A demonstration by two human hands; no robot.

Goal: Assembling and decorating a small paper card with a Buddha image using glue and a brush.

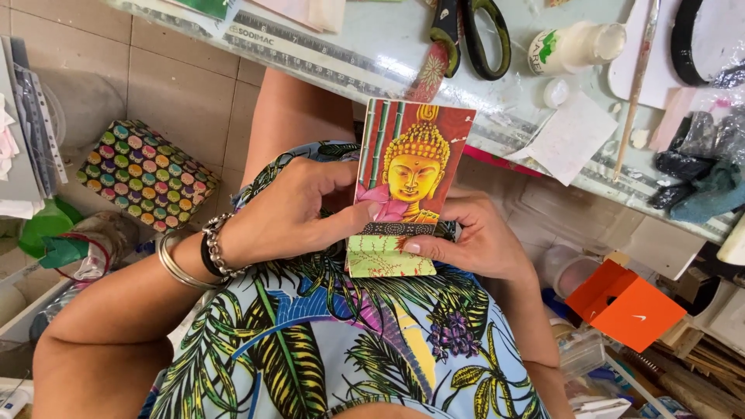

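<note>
— What does the head view show at mid-frame?

— Both hands grip a small handmade booklet [410, 174] with a golden seated figure on its red cover, held upright over the lap. The left hand [291, 213] pinches its left edge, thumb on the cover; the right hand [473, 240] clasps its lower right, by a green flap.

— And above?

— The glass surface [372, 46] at the top of the frame carries scissors [469, 35] and a white glue bottle [578, 46].
</note>
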